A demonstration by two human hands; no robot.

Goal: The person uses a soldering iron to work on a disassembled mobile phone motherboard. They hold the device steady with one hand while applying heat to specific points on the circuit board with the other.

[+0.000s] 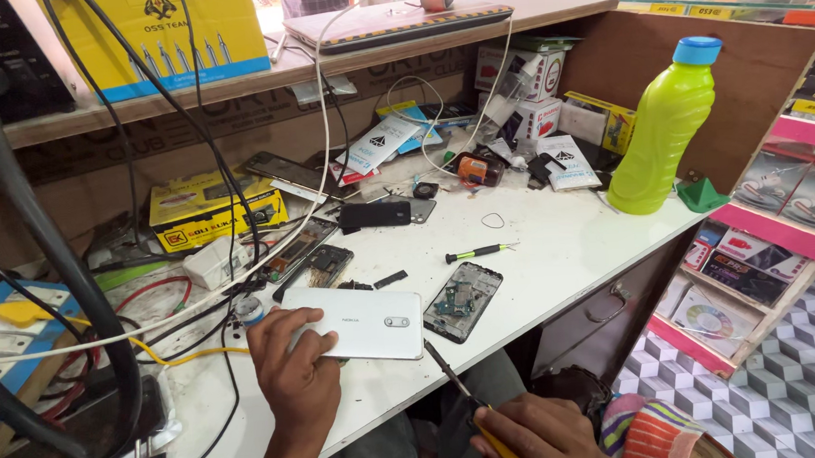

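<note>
A white workbench [559, 239] under a wooden shelf [229, 84]; brown partition board [756, 76]; grey cube-patterned floor tiles [794, 384]; daylight.

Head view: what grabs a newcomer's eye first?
The white phone lying back-up near the front edge of the white bench, pinned by the left hand. The right hand at the bottom edge holds a thin screwdriver whose tip points at the phone's right end. Next comes the lime-green bottle with a blue cap, upright at the bench's right end, and an opened phone frame just right of the white phone.
</note>
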